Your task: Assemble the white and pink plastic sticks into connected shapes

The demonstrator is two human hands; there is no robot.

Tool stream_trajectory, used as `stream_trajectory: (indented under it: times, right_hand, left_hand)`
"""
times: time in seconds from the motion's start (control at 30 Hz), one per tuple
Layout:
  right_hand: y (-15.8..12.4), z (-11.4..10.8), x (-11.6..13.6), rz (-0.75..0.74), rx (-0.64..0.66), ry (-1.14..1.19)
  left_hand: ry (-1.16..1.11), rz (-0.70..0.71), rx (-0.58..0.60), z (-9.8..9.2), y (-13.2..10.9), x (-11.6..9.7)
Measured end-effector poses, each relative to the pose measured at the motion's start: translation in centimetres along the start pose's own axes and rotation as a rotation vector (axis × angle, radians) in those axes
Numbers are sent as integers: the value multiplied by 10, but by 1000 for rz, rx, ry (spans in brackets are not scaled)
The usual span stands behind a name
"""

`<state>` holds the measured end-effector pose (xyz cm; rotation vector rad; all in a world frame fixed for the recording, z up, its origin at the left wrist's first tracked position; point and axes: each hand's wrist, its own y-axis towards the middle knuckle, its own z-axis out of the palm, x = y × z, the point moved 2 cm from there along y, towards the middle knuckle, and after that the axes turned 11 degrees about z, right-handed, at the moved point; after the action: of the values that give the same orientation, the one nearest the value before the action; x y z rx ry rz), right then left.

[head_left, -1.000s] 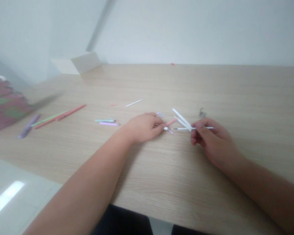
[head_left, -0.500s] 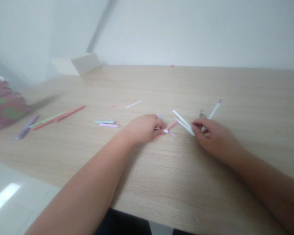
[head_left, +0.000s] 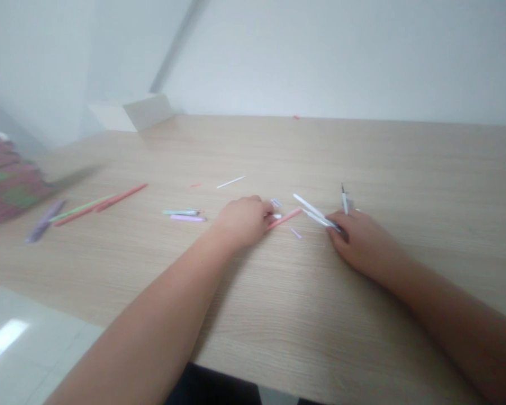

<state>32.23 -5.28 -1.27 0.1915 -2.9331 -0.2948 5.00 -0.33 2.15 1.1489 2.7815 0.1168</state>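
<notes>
My left hand [head_left: 242,220] rests on the wooden table [head_left: 278,315], fingers curled and pinched on the near end of a pink stick [head_left: 285,218]. My right hand [head_left: 358,239] lies a little to the right, fingers closed round several white sticks [head_left: 314,211] that fan out to the left. A thin white stick with a dark tip [head_left: 344,198] stands up from behind its knuckles. A small lilac piece [head_left: 296,233] lies between the two hands, and another pale piece [head_left: 275,202] just beyond my left fingers.
Green and lilac short sticks [head_left: 184,214] lie left of my left hand. Long pink and green sticks [head_left: 99,203] and a purple one [head_left: 42,225] lie farther left, by a blurred pink-green pile [head_left: 4,188]. A thin white stick [head_left: 231,181] lies behind. A white box [head_left: 130,112] stands at the wall.
My right hand has swung the thin white stick from pointing left to pointing up and back. The hand has settled lower on the table. The pink stick has shifted slightly under my left fingers.
</notes>
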Motion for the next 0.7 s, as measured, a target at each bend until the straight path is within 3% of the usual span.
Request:
stream_trajectory:
  times: [0.3, 0.6, 0.7]
  right_hand:
    - [-3, 2, -5, 10, -33, 66]
    - [-5, 7, 3, -153, -32, 184]
    - [-7, 8, 5, -178, -31, 211]
  left_hand:
    - [77, -110, -33, 6, 0, 2]
    - [46, 35, -237, 16, 13, -11]
    - [20, 86, -235, 20, 17, -12]
